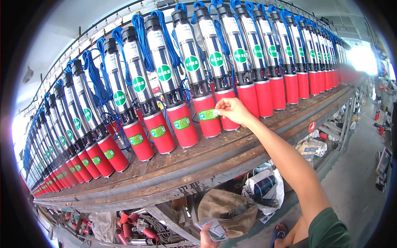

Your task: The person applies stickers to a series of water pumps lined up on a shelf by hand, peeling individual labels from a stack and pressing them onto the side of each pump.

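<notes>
My right hand (229, 109) reaches to a submersible pump with a red motor housing (208, 128) and a polished steel upper body (190, 54). Its thumb and index finger are pinched at the right end of a green label (207, 114), which lies against the red housing. The fingers cover that end of the label. Low in the view, my left hand (210, 237) holds a stack of printed label sheets (212, 228). Pumps to the left, such as the neighbouring one (185, 133), bear similar green labels. On the adjacent right pump's housing (228, 122), no such label shows on the visible part.
A long row of upright pumps with blue cable coils (142, 43) lines the worn bench (186, 159). Beneath it are a brown sack (223, 206), a white bag (274, 189) and red cylindrical parts (127, 229). To the right runs a floor aisle (347, 173).
</notes>
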`<control>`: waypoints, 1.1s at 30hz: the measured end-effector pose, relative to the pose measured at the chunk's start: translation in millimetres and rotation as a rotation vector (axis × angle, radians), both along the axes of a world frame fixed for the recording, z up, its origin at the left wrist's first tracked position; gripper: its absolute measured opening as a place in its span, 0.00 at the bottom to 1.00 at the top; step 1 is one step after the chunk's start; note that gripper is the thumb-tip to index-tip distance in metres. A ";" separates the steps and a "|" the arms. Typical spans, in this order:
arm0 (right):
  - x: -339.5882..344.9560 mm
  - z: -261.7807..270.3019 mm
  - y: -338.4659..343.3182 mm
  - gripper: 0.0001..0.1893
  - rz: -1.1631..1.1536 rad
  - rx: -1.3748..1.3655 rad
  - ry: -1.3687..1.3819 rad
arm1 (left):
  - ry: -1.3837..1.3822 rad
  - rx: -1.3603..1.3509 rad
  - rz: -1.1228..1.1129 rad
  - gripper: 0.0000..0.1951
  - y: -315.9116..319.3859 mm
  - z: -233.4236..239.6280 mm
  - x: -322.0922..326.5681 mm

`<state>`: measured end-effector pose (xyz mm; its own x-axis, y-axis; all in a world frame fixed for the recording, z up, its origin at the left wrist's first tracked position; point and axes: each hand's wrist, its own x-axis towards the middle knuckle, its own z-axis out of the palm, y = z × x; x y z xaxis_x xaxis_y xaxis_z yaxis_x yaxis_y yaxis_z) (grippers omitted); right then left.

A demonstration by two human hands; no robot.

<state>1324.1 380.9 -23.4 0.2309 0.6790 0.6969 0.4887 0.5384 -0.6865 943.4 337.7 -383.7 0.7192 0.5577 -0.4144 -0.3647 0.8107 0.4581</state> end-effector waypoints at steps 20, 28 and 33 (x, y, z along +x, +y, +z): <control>-0.4 -0.7 12.6 0.07 -0.258 0.052 -0.092 | 0.073 0.096 -0.003 0.19 -14.5 20.3 1.2; -27.0 -12.3 8.9 0.08 -0.754 0.107 -0.331 | 0.070 0.074 0.018 0.18 -14.8 21.3 2.0; -33.0 -8.2 2.2 0.15 -0.910 0.110 -0.666 | 0.010 0.099 -0.025 0.17 -17.2 21.9 6.6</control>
